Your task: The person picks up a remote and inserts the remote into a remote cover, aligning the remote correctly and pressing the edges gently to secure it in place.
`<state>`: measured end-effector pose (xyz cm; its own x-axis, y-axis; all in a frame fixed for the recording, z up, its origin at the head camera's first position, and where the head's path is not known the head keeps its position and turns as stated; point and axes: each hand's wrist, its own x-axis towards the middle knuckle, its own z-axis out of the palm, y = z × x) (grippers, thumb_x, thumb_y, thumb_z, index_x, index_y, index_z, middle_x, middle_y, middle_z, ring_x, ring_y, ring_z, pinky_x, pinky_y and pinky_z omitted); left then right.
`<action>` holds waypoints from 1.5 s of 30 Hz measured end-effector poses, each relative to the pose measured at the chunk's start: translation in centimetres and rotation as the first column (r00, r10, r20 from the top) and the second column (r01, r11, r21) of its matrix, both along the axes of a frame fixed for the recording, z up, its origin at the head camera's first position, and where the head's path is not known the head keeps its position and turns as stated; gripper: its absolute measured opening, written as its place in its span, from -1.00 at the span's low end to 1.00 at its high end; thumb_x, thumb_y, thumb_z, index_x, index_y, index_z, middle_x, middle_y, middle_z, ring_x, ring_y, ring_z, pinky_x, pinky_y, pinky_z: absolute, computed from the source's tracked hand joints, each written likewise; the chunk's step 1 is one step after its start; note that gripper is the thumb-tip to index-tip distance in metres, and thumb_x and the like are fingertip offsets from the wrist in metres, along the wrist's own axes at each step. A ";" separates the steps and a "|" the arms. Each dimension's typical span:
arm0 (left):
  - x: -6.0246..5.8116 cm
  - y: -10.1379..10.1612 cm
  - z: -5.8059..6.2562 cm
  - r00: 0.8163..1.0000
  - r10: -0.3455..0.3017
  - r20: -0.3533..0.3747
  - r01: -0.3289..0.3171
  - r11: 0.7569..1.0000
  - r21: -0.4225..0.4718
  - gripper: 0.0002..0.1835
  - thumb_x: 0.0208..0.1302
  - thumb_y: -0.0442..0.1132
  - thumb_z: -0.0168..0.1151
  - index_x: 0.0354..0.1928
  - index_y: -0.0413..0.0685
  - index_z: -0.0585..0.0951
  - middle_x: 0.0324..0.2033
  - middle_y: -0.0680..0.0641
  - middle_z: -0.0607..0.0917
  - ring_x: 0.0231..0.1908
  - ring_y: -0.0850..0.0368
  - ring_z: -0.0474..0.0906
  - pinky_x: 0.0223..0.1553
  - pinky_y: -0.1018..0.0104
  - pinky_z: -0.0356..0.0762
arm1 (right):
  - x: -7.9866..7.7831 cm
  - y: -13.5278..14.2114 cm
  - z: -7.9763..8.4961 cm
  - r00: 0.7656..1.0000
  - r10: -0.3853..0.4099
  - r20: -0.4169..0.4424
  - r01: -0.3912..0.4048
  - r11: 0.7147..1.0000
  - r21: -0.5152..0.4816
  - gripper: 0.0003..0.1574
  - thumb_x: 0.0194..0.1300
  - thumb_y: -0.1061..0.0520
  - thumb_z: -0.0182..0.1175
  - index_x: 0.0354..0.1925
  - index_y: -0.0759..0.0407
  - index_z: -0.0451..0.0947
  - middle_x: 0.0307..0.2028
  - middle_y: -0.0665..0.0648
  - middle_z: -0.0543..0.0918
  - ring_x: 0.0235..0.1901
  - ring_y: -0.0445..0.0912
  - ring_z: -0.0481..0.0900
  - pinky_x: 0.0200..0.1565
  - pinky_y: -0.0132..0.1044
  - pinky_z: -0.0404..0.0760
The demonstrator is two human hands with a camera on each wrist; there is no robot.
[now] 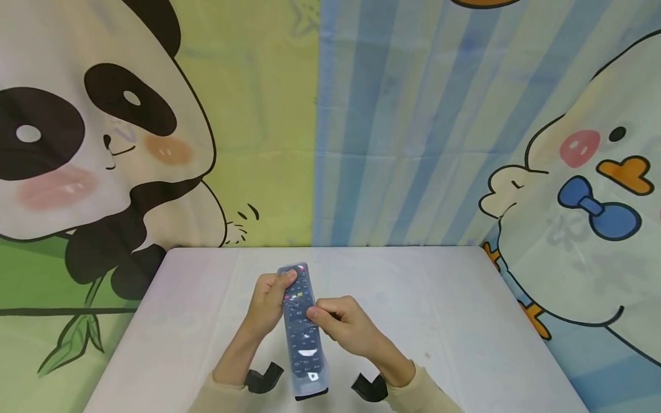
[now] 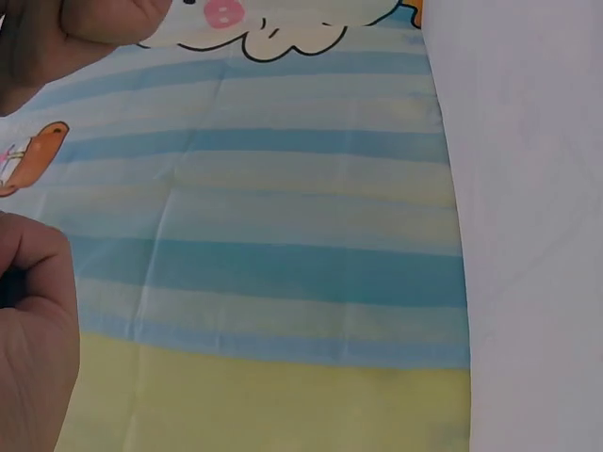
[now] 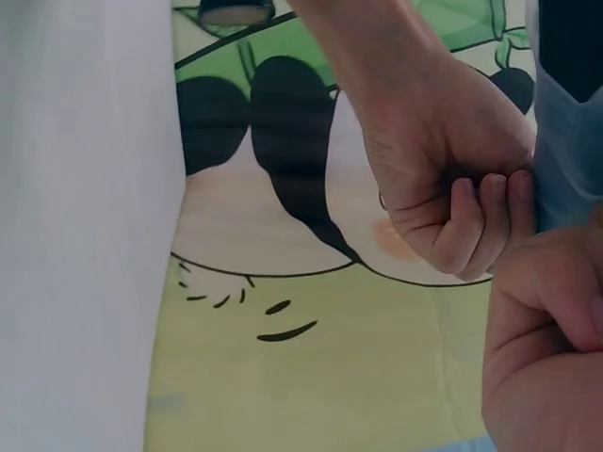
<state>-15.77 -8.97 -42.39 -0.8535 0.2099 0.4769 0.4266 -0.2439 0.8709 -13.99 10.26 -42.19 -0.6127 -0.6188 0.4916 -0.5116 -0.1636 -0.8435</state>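
A long remote control (image 1: 302,321) in a clear bluish plastic cover stands out in front of me, its buttoned face toward the head view. My left hand (image 1: 269,303) grips its upper left edge, thumb lying on the face near the top. At the right edge, about halfway along, my right hand (image 1: 347,328) pinches the cover between thumb and curled fingers. A black end (image 1: 312,394) shows at the bottom, past the clear film. In the right wrist view the cover (image 3: 563,174) appears at the right border, beside the curled fingers of the left hand (image 3: 462,169).
A white table (image 1: 444,321) spreads beneath both hands. Behind it hangs a printed cloth with a panda (image 1: 175,212) on the left and a white bird (image 1: 568,258) on the right. Black bands (image 1: 264,378) stick out at both wrists.
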 end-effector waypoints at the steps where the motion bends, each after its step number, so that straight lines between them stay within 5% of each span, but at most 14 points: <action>1: 0.1 0.0 0.1 1.000 -0.009 -0.014 0.009 1.000 -0.003 -0.54 0.50 -0.37 -0.10 -0.61 -0.44 0.49 -0.71 0.17 0.58 -0.71 0.35 0.47 -0.75 0.45 0.36 | -0.1 0.1 -0.1 1.000 0.018 0.026 -0.018 1.000 0.006 -0.52 0.53 0.34 0.00 -0.58 0.12 0.28 -0.73 0.08 0.23 -0.74 -0.25 0.18 -0.71 -0.44 0.16; 4: 0.1 0.0 0.3 0.995 -0.062 -0.072 0.061 0.998 -0.016 -0.58 0.50 -0.38 -0.11 -0.57 -0.41 0.51 -0.69 0.12 0.58 -0.68 0.35 0.46 -0.75 0.40 0.37 | -0.5 0.4 -0.3 0.986 0.116 0.121 -0.117 0.993 0.001 -0.54 0.56 0.23 0.02 -0.56 0.16 0.30 -0.72 0.10 0.22 -0.75 -0.20 0.16 -0.72 -0.37 0.13; 9: -0.1 0.3 0.6 0.975 -0.191 -0.112 0.184 0.980 -0.072 -0.57 0.54 -0.32 -0.09 -0.56 -0.34 0.49 -0.73 -0.08 0.48 -0.66 0.34 0.39 -0.74 0.36 0.32 | -1.4 1.1 -0.7 0.920 0.270 0.284 -0.281 0.960 -0.001 -0.67 0.56 0.11 0.05 -0.32 0.34 0.42 -0.62 0.00 0.30 -0.71 -0.21 0.13 -0.69 -0.33 0.10; 13: -0.2 0.4 0.5 0.973 -0.211 -0.095 0.202 0.975 -0.095 -0.54 0.56 -0.30 -0.08 -0.60 -0.31 0.46 -0.75 -0.15 0.43 -0.67 0.34 0.36 -0.75 0.35 0.28 | -1.6 1.1 -1.0 0.941 0.257 0.223 -0.277 0.959 0.066 -0.66 0.59 0.09 -0.01 0.01 0.39 0.43 -0.51 0.00 0.37 -0.65 -0.25 0.20 -0.63 -0.40 0.21; 17: -0.1 0.7 0.3 0.992 -0.119 -0.038 0.115 0.988 -0.107 -0.54 0.57 -0.26 -0.06 -0.57 -0.34 0.48 -0.72 0.00 0.46 -0.64 0.32 0.36 -0.69 0.38 0.31 | -1.3 0.7 -1.4 0.981 0.158 0.115 -0.164 0.986 0.041 -0.70 0.62 0.19 -0.10 -0.02 0.43 0.45 -0.54 0.17 0.39 -0.64 -0.25 0.30 -0.63 -0.43 0.34; 22: 0.4 1.8 0.0 0.995 0.095 0.038 -0.087 0.983 -0.164 -0.58 0.58 -0.23 -0.04 -0.50 -0.26 0.53 -0.65 0.06 0.47 -0.62 0.26 0.35 -0.63 0.38 0.31 | -0.5 0.0 -1.9 0.985 0.003 0.175 0.002 0.999 -0.033 -0.65 0.63 0.18 -0.13 -0.02 0.50 0.41 -0.46 0.13 0.52 -0.55 -0.21 0.53 -0.57 -0.33 0.60; 26: 1.1 2.3 -0.2 0.965 0.259 -0.031 -0.258 0.931 -0.258 -0.62 0.59 -0.18 0.00 -0.49 -0.06 0.53 -0.67 0.11 0.43 -0.65 0.27 0.32 -0.68 0.37 0.27 | -0.2 -0.6 -1.9 0.985 -0.107 0.135 0.117 0.991 -0.069 -0.70 0.61 0.26 -0.16 0.00 0.48 0.43 -0.42 0.17 0.55 -0.48 -0.21 0.57 -0.54 -0.24 0.63; 30: 2.1 2.5 -0.5 0.925 0.346 -0.160 -0.381 0.850 -0.364 -0.68 0.59 -0.18 0.00 -0.44 0.04 0.49 -0.68 0.19 0.39 -0.66 0.31 0.30 -0.71 0.40 0.23 | -0.3 -0.9 -1.7 0.979 -0.172 0.111 0.183 0.978 -0.100 -0.71 0.60 0.31 -0.17 0.01 0.45 0.46 -0.41 0.23 0.57 -0.47 -0.18 0.58 -0.53 -0.19 0.63; 34: 3.0 2.3 -0.6 0.893 0.366 -0.263 -0.449 0.774 -0.446 -0.70 0.59 -0.22 0.00 -0.43 0.04 0.40 -0.65 0.22 0.30 -0.65 0.37 0.22 -0.72 0.44 0.18 | -0.2 -0.9 -1.9 0.978 -0.169 0.125 0.183 0.976 -0.115 -0.69 0.59 0.33 -0.19 0.02 0.49 0.45 -0.40 0.25 0.58 -0.46 -0.17 0.59 -0.52 -0.19 0.63; 37: 3.2 2.0 -0.8 0.892 0.351 -0.286 -0.451 0.749 -0.486 -0.68 0.58 -0.22 0.01 -0.46 0.05 0.37 -0.65 0.23 0.25 -0.64 0.39 0.17 -0.69 0.45 0.15 | -0.2 -1.0 -2.1 0.974 -0.178 0.143 0.194 0.975 -0.111 -0.68 0.60 0.32 -0.19 0.04 0.48 0.45 -0.38 0.23 0.58 -0.45 -0.17 0.59 -0.50 -0.21 0.63; 41: 3.3 1.5 -1.3 0.920 0.293 -0.260 -0.389 0.767 -0.511 -0.70 0.59 -0.23 -0.01 -0.42 0.07 0.47 -0.61 0.27 0.39 -0.58 0.39 0.33 -0.61 0.45 0.36 | -0.2 -1.1 -2.2 0.964 -0.212 0.161 0.229 0.968 -0.098 -0.69 0.60 0.32 -0.18 0.03 0.48 0.47 -0.38 0.20 0.58 -0.46 -0.18 0.58 -0.50 -0.24 0.62; 45: 3.1 0.9 -1.8 0.935 0.219 -0.279 -0.330 0.824 -0.461 -0.69 0.56 -0.32 0.00 -0.43 0.07 0.50 -0.60 0.27 0.45 -0.59 0.40 0.35 -0.61 0.46 0.39 | -0.1 -1.3 -2.2 0.955 -0.240 0.175 0.260 0.961 -0.099 -0.70 0.59 0.31 -0.15 -0.02 0.48 0.49 -0.42 0.17 0.58 -0.49 -0.18 0.58 -0.53 -0.24 0.61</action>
